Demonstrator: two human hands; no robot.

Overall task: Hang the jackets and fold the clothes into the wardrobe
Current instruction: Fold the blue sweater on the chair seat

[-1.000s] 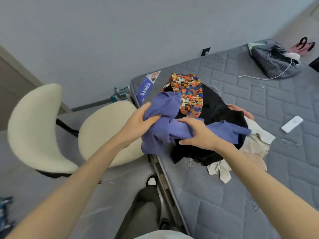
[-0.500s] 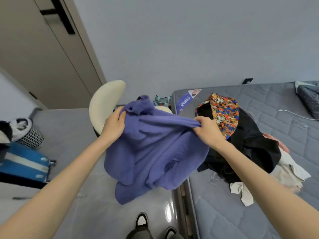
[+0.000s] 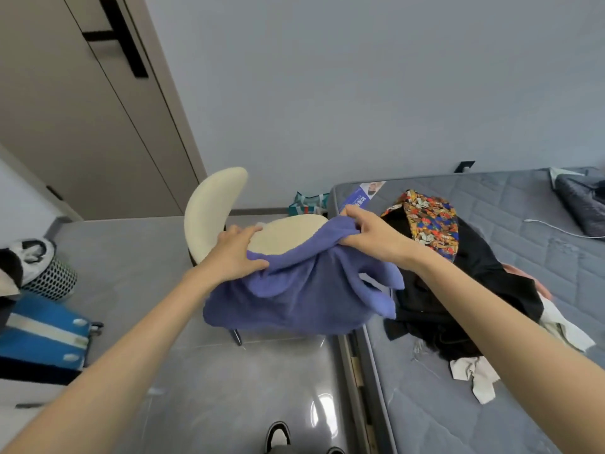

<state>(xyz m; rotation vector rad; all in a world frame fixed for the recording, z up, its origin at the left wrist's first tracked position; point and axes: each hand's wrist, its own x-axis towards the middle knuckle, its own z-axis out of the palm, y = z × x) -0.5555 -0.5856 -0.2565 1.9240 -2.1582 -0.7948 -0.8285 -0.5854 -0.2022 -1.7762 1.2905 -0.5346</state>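
The grey mattress bears a clothes pile; the purple garment drapes the cream chair.

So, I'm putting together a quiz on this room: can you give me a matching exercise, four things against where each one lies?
Things:
1. purple top
2. patterned cloth
3. suitcase
4. cable

Places:
A. on the floor, far left
B. straight on the mattress, far right
C. draped over the chair seat
D. on top of the black pile

Pairs: 1-C, 2-D, 3-A, 4-B
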